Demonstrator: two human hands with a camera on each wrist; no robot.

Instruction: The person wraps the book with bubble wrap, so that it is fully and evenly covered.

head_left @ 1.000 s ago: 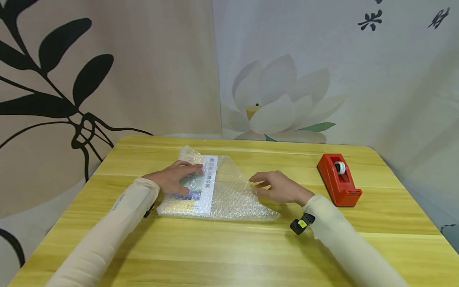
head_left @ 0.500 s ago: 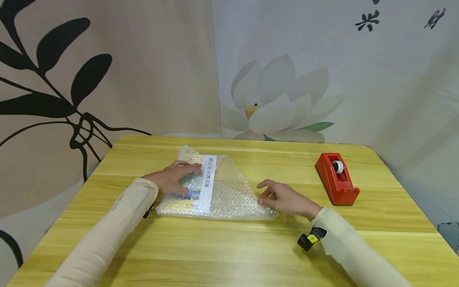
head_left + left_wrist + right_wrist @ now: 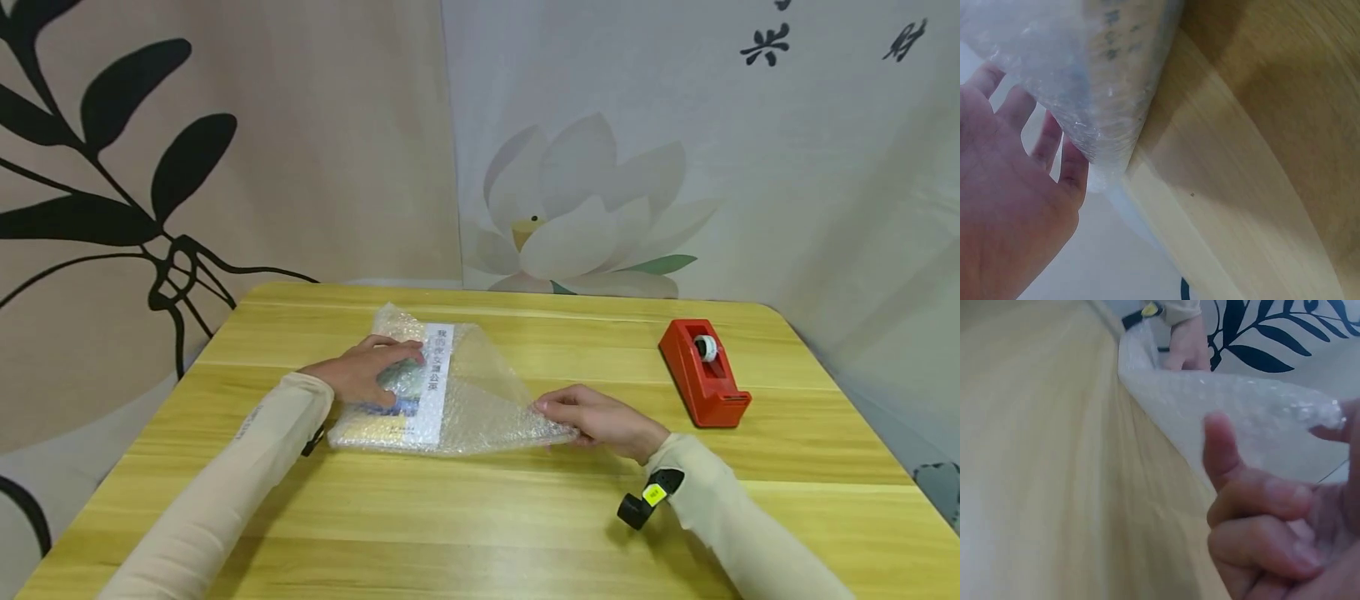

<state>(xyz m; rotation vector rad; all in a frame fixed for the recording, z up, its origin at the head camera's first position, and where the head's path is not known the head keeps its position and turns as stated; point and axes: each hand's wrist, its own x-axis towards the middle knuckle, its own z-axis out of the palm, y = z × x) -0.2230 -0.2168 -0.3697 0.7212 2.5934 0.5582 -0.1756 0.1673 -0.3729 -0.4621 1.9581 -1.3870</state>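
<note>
A book [image 3: 435, 375] with a white and picture cover lies under clear bubble wrap [image 3: 480, 408] on the table. My left hand [image 3: 367, 371] rests on the wrapped book with its fingers spread. In the left wrist view the left hand [image 3: 1016, 169] is beside the wrap's edge. My right hand [image 3: 600, 417] pinches the right-hand corner of the bubble wrap, which lifts a little there. The right wrist view shows the thumb at the wrap's edge [image 3: 1260, 400] and the other fingers of the right hand [image 3: 1272, 519] curled below.
A red tape dispenser [image 3: 701, 383] with a small roll of tape stands at the right of the wooden table [image 3: 450, 525]. Printed fabric [image 3: 360, 167] hangs behind the table's far edge.
My right hand first drew back toward the wrap's right corner, then took hold of it and raised it slightly. The left hand stayed on the book.
</note>
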